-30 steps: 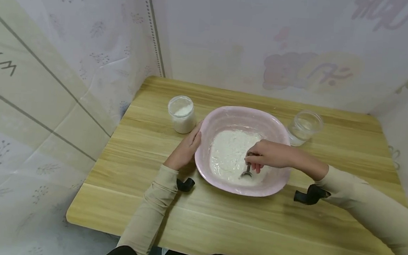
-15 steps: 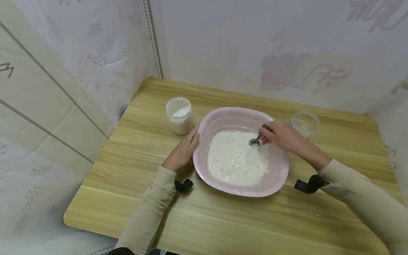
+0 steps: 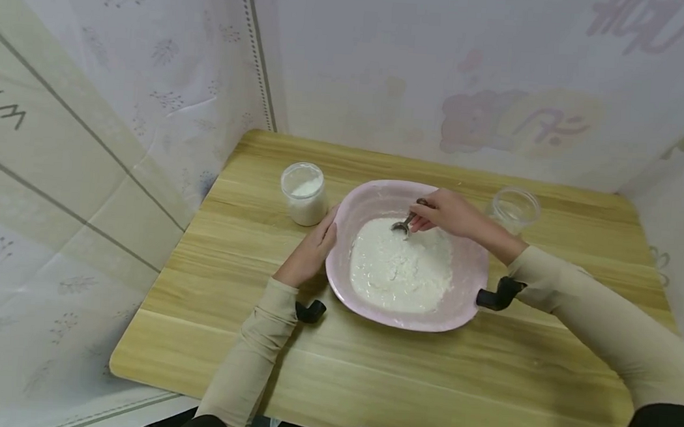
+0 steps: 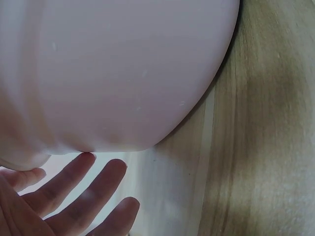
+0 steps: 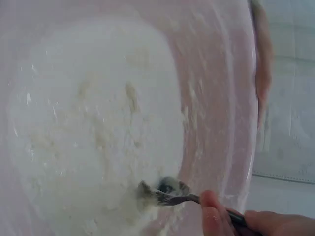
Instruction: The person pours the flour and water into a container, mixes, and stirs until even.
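Pale printed cloth hangs behind and to the left of a wood-grained desk. Leftmost on the desk: a clear jar, upright, white powder inside. Just right of it, left grip lies along the outer side of the pink bowl; fingers spread apart, relaxed, not curled round it. Bowl sits mid-desk, a wet, lumpy white mix covering its bottom. Metal spoon is inside the bowl, at the far part of the mix, its head smeared white; cannot tell how deep it dips. Right grip pinches the handle. Farther right, a clear cup, partly hidden by the forearm.
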### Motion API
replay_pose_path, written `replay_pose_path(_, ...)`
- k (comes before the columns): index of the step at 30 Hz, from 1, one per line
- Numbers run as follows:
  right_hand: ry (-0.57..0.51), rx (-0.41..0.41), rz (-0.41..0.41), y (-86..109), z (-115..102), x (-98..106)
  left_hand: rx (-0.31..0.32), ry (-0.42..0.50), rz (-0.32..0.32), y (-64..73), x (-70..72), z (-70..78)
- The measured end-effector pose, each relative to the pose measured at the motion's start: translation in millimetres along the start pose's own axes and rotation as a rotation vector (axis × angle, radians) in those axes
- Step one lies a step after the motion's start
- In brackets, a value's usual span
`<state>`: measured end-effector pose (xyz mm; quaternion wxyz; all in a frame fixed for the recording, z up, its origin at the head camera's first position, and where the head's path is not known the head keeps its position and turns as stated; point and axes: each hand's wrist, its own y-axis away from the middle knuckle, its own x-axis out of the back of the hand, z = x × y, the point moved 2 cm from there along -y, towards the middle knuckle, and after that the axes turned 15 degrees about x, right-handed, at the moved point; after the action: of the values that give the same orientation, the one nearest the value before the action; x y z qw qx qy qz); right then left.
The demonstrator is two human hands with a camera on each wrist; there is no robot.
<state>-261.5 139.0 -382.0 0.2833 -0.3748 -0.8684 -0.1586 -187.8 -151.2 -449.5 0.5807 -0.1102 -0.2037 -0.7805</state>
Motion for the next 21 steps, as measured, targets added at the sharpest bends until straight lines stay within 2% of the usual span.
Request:
replay_pose_path(4,-0.002,0.047,-0.047,-3.9,-7.9,-7.9,-0.003,0.002,0.0,-0.7,-0.1,0.1)
replay_pose_path(11,0.053,0.197,-0.209,0.5,-28.4,-33.2,-0.003,0.0,-0.003,-1.3,-1.8,1.2)
replay_pose_path(17,0.015,0.199,-0.349,18.6,-47.3,-51.2,-0.003,-0.002,-0.002,-1.7,-2.2,1.0)
replay_pose_path(21,0.065,0.179,-0.402,31.8,-48.1,-49.5,0.008,-0.013,0.008,-1.3,-0.7,1.3)
